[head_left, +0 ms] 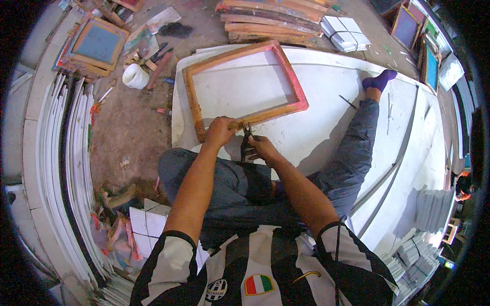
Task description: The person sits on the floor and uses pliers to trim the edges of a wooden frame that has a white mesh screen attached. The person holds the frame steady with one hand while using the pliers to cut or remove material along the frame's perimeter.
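A wooden frame [191, 92], rectangular and stained pink-red along its right side, lies tilted on a white sheet [316, 81] in front of me. My left hand [220, 131] is closed on the frame's near bar, close to its left corner. Just to the right, my right hand [264, 149] grips dark pliers [245, 144] by their handles. The pliers' jaws meet the near edge of the bar beside my left fingers. Whether the jaws hold anything there is too small to tell.
My outstretched leg [352, 145] crosses the sheet on the right. A white bucket [135, 76] stands at the left, near stacked frames [97, 45]. Wooden boards [275, 20] and a tied white bundle [345, 33] lie at the far side. White panels [53, 168] line the left.
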`<state>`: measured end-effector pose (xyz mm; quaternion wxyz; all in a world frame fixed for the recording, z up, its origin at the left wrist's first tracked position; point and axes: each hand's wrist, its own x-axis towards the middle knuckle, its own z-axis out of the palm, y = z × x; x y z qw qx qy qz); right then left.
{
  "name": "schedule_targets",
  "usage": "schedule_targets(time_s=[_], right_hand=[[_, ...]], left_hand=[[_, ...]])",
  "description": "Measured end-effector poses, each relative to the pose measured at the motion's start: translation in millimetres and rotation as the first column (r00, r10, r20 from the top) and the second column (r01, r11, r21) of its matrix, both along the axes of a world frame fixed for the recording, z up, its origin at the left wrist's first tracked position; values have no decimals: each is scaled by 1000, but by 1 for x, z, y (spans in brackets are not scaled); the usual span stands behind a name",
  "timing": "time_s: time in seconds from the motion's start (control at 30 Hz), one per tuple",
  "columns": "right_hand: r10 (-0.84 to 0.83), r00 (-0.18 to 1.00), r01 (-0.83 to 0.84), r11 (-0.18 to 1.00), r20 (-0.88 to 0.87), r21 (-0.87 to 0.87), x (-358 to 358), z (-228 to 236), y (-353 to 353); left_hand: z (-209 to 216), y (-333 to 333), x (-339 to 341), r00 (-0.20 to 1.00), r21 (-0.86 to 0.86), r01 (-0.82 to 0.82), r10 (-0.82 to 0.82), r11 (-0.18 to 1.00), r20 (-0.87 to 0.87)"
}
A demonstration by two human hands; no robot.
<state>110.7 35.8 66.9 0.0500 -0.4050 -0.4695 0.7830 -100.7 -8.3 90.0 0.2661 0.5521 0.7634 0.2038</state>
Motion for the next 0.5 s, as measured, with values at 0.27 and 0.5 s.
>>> schedule_targets(time_s=[0.27,0.5], right_hand=[[-14,997,-10,959,-82,-282,-13,7,25],[-124,984,53,889,-128,-455,-24,-6,22]], left_hand=[[-4,-4,-3,999,37,-23,22,999,25],[5,-3,-1,998,-59,-38,34,998,-55]])
